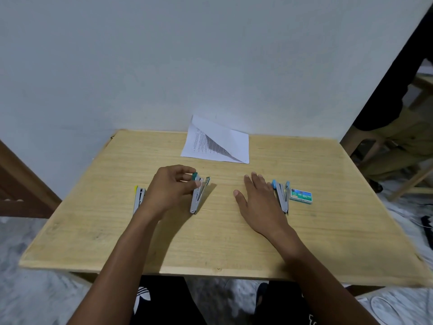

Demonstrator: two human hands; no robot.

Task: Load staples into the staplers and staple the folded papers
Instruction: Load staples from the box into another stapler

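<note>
Two hands over the table (234, 242). Left hand (168, 187) fingertips pinch the green-capped stapler (199, 194), lying opened; the yellow stapler (139, 198) behind its wrist is partly hidden. Right hand (259, 199) rests flat, fingers spread, covering part of the blue stapler (282, 195); staple box (301, 196) just beyond, folded papers (216, 140) farther ahead.

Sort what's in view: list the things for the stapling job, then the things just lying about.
For the job: green stapler, yellow stapler, blue stapler, staple box, folded papers.
Lying about: white cable on the floor, wooden stool.
</note>
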